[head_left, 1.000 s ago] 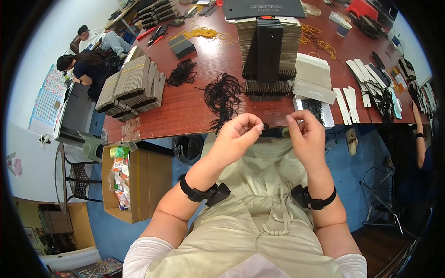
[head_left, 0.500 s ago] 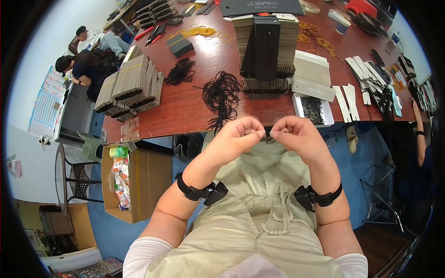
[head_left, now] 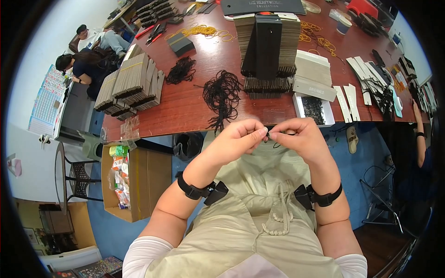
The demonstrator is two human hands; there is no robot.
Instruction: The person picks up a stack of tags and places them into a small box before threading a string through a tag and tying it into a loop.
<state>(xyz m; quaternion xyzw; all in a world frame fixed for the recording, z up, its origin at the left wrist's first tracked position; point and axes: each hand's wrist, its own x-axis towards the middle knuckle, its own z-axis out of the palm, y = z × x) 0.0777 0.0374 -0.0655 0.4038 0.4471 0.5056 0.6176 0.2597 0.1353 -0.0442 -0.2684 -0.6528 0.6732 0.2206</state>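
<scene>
Just off the table's near edge, my left hand (head_left: 243, 139) and my right hand (head_left: 299, 135) meet fingertip to fingertip above my lap. Both are closed in a pinch on a thin black cord (head_left: 277, 145), part of which loops out below the right fingers. Whatever else lies between the fingertips is too small to make out. Beyond my left hand lies a tangled heap of black cords (head_left: 221, 97). A white box (head_left: 328, 114) of small black pieces stands beyond my right hand, and a tall stack of black tags (head_left: 268, 46) rises between them.
Bundled grey-edged tags (head_left: 132, 81) stand at the table's left. White tag strips (head_left: 346, 103) and yellow rubber bands (head_left: 204, 31) lie about. An open carton (head_left: 155, 185) of packages sits below left. Other people (head_left: 88, 69) are at the left; another person's arm (head_left: 419, 134) shows right.
The fingertips have drawn together, and my right hand has shifted slightly. More of the black cord now shows between and below the fingers.
</scene>
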